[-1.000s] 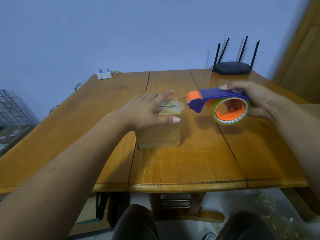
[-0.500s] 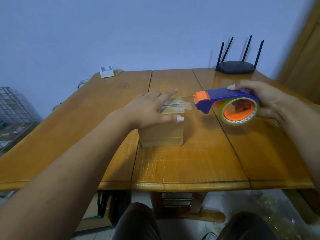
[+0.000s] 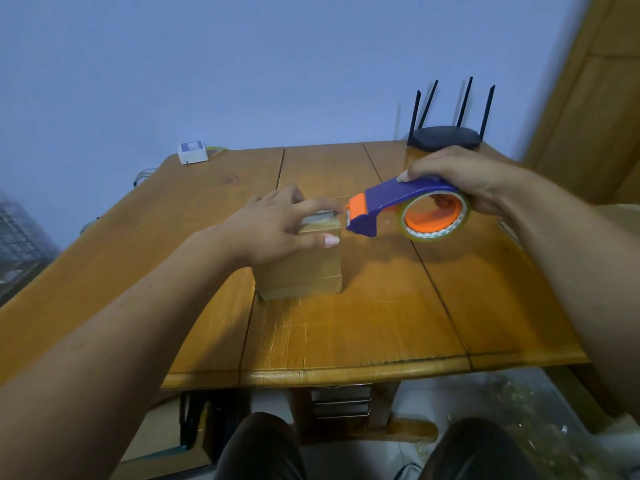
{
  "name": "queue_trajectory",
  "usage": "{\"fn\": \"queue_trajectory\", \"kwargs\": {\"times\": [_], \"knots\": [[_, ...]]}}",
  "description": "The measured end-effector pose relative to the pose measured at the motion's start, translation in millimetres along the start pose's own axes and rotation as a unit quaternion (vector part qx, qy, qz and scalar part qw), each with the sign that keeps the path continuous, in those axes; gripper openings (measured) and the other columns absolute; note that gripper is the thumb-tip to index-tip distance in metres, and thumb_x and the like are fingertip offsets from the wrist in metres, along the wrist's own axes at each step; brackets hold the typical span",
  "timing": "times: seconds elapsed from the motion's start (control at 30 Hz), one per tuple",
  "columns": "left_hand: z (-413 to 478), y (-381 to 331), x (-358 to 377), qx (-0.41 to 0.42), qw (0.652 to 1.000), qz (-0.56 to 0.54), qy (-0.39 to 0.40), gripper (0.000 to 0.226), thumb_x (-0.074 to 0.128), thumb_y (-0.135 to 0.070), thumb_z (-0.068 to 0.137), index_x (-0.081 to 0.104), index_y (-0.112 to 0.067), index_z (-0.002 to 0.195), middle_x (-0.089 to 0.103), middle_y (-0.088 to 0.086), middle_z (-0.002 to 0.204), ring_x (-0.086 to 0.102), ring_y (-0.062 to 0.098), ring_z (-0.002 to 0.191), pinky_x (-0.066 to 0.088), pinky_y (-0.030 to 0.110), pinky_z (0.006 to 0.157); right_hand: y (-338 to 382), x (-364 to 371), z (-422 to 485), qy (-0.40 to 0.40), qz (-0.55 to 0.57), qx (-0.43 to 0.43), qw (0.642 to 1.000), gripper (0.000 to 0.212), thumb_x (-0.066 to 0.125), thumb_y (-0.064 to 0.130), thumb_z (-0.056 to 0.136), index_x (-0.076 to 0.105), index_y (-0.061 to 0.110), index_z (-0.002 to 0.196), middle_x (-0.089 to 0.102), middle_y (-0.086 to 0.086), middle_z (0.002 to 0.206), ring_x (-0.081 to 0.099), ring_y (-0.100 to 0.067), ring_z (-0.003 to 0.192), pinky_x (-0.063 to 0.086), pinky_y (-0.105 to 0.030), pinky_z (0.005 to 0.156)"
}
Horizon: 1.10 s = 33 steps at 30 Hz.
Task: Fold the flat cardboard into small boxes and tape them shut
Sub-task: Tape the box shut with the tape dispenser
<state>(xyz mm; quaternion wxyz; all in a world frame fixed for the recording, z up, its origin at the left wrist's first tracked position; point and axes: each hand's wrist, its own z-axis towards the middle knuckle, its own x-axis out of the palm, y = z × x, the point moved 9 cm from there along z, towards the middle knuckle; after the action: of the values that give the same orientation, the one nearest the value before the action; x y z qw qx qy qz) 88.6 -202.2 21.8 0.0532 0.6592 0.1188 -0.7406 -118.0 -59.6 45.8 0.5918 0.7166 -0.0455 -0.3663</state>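
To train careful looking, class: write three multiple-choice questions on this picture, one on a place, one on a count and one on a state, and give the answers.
1. Where does the black router stand?
A. at the table's far right corner
B. on the floor
C. on a shelf

2. How many antennas does the router have?
A. two
B. four
C. six

3. What is the left hand doing?
A. hanging idle
B. lying on top of the cardboard box, fingers out
C. gripping a pen

Answers:
1 A: it sits at the far edge, beyond the right hand.
2 B: four black rods stand up from it.
3 B: its fingers lie straight over the box top, while the right hand grips the tape dispenser beside it.
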Motion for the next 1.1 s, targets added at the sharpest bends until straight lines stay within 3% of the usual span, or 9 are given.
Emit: {"fn": "queue_trajectory", "kwargs": {"times": [0.2, 0.37, 0.53, 0.87, 1.03, 1.1], "knots": [[0.7, -0.4, 1.6, -0.007, 1.000, 0.007, 0.016, 0.065, 0.028, -0.087, 0.085, 0.027, -0.069, 0.147, 0.040, -0.004, 0.127, 0.041, 0.016, 0.117, 0.035, 0.038, 0.100, -4.0, 0.4, 0.9, 0.008, -0.005, -0.002, 1.000, 0.020, 0.073, 0.036, 0.099, 0.079, 0.017, 0.101, 0.079, -0.002, 0.081, 0.070, -0.009, 0.060, 0.055, -0.020, 0.056], [1.6, 0.0, 2.3, -0.001, 1.000, 0.003, 0.019, 0.053, 0.031, -0.083, 0.091, 0.027, -0.070, 0.143, 0.039, -0.005, 0.126, 0.041, 0.016, 0.115, 0.035, 0.037, 0.097, -1.6, 1.5, 2.5, 0.015, -0.013, -0.014, 1.000, 0.023, 0.075, 0.039, 0.098, 0.080, 0.018, 0.103, 0.080, 0.000, 0.082, 0.072, -0.009, 0.062, 0.055, -0.018, 0.053], [2.0, -0.3, 2.5, -0.004, 1.000, 0.005, 0.020, 0.059, 0.029, -0.085, 0.087, 0.028, -0.068, 0.144, 0.039, -0.004, 0.129, 0.041, 0.016, 0.115, 0.037, 0.039, 0.098, 5.4, 5.9, -0.3, 0.036, -0.026, -0.032, 0.998, 0.021, 0.079, 0.042, 0.095, 0.081, 0.022, 0.088, 0.079, 0.002, 0.076, 0.071, -0.008, 0.060, 0.054, -0.018, 0.055], [3.7, 2.9, 5.0, -0.006, 1.000, 0.002, 0.017, 0.060, 0.025, -0.090, 0.082, 0.025, -0.073, 0.140, 0.039, -0.005, 0.127, 0.045, 0.019, 0.112, 0.039, 0.039, 0.093, 10.9, 3.7, 2.3, 0.015, -0.063, -0.036, 0.997, 0.031, 0.082, 0.042, 0.090, 0.085, 0.014, 0.104, 0.083, -0.007, 0.096, 0.072, -0.017, 0.075, 0.056, -0.027, 0.068], [3.5, 1.0, 3.0, -0.007, 1.000, 0.008, 0.014, 0.056, 0.020, -0.094, 0.077, 0.023, -0.080, 0.131, 0.040, -0.005, 0.124, 0.045, 0.018, 0.110, 0.038, 0.040, 0.092, 23.4, 0.5, 7.8, 0.000, -0.120, -0.027, 0.992, 0.050, 0.088, 0.052, 0.078, 0.083, 0.008, 0.101, 0.078, -0.007, 0.082, 0.067, -0.016, 0.068, 0.054, -0.033, 0.068], [4.3, 1.8, 3.2, -0.008, 1.000, 0.015, 0.014, 0.058, 0.021, -0.093, 0.079, 0.024, -0.077, 0.134, 0.040, -0.005, 0.125, 0.046, 0.018, 0.111, 0.036, 0.038, 0.091, 35.9, 0.3, 7.2, -0.007, -0.154, -0.027, 0.988, 0.047, 0.088, 0.052, 0.076, 0.082, 0.010, 0.096, 0.072, 0.000, 0.071, 0.063, -0.015, 0.064, 0.050, -0.031, 0.065]]}}
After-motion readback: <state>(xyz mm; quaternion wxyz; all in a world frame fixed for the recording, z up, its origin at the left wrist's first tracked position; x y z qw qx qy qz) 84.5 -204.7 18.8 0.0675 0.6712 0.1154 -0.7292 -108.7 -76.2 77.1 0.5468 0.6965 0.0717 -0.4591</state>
